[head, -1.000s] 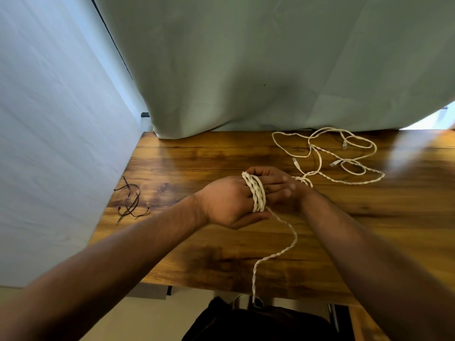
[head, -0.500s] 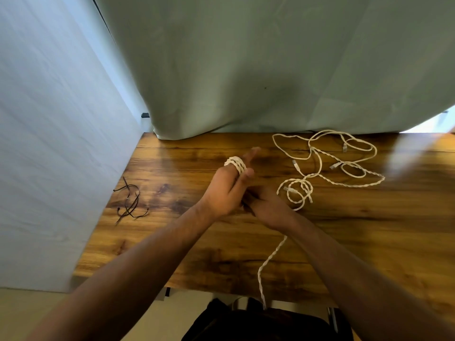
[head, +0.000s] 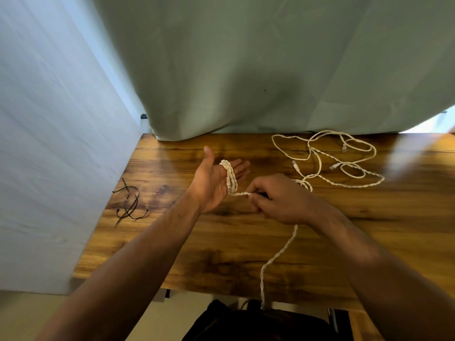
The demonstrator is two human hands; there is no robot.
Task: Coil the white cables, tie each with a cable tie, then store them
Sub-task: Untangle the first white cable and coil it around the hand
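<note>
Head view. Closest, at the bottom edge, made out a dark cloth bundle (head: 258, 323) below the near edge of a glossy brown wooden tabletop (head: 221, 254). Traced a twisted white braided cable (head: 262, 289) up from that edge, across the wood and into the right hand (head: 278, 198). Found that hand clenched on the strand, pinching it between thumb and fingertips and holding it level toward the left hand (head: 214, 185). Saw the left hand just beside it, raised above the table, palm up, fingers straight and thumb stuck out. Gripped nothing there, yet carried a small coil of the same cable (head: 230, 175) wound round the four fingers, with a connector end lying against the loops on the palm side. Off to the left, near the table's side edge and well apart from both hands, spotted a loose tangle of thin black cable ties (head: 128, 205) lying flat. Farther back on the right, noted a sprawl of loose white cables with small plugs (head: 334, 166), uncoiled, reaching almost to the far edge. Beyond that, registered a grey-green hanging curtain (head: 270, 70) touching the tabletop's back edge, and a pale blue-white wall panel (head: 49, 143) along the left side.
</note>
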